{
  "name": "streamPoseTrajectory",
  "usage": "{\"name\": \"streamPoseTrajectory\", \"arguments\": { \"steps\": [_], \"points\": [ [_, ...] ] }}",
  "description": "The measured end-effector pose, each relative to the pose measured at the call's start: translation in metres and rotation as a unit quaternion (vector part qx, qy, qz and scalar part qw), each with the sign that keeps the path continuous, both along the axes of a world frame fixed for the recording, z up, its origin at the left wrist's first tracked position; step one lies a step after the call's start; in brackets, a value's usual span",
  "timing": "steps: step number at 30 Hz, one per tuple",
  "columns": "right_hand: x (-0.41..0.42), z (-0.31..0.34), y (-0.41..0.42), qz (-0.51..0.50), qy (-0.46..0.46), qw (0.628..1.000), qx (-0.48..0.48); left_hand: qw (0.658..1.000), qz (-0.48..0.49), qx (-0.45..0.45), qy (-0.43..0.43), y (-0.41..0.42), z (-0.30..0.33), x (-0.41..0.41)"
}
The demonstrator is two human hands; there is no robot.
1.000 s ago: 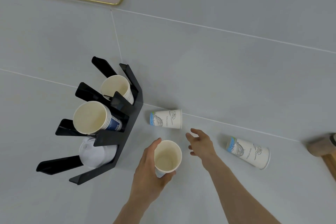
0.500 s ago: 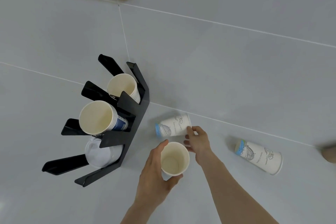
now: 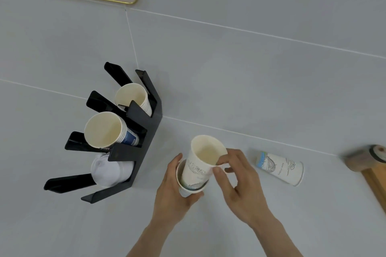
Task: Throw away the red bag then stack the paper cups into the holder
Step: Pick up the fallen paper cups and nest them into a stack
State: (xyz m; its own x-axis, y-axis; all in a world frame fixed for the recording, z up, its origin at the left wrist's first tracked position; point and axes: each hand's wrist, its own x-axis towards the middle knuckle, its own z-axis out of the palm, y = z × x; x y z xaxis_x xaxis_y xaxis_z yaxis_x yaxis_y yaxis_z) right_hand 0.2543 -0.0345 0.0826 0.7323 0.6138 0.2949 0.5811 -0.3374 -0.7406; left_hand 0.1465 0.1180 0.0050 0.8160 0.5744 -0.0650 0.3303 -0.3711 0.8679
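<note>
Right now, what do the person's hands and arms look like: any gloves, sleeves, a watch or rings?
Both are bare. The left hand and right hand wear no gloves, and no rings show on the visible fingers. Both forearms are uncovered down to the bottom edge of the picture: no sleeves, watch, bracelet or markings in view.

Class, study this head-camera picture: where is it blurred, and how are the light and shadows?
Head view: the wooden object at the right edge is smeared by blur; the black holder and the lying cup stay sharp; light is soft and even, with only faint shadows and no glare.
</note>
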Motion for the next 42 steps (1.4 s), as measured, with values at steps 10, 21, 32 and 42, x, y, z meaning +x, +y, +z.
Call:
{"name": "streamPoseTrajectory", "arguments": {
  "steps": [10, 21, 32, 42],
  "points": [
    [-0.026, -0.06, 0.003, -0.017, 0.119, 0.986, -0.113, 0.999, -0.025, -0.033, -0.011, -0.018, 0.009, -0.005],
    [0.0, -0.06, -0.02, -0.201, 0.241, 0.949, 0.014, 0.999, -0.029, 0.029, -0.017, -0.021, 0.003, 0.012],
    [0.101, -0.088, -0.135, -0.503, 0.418, 0.753, 0.074, 0.999, -0.027, 0.02, -0.004, -0.023, 0.003, 0.021],
    [0.088, -0.074, -0.102, -0.407, 0.461, 0.771, 0.165, 1.0, -0.024, 0.018, 0.005, -0.023, 0.006, 0.021]
  ]
}}
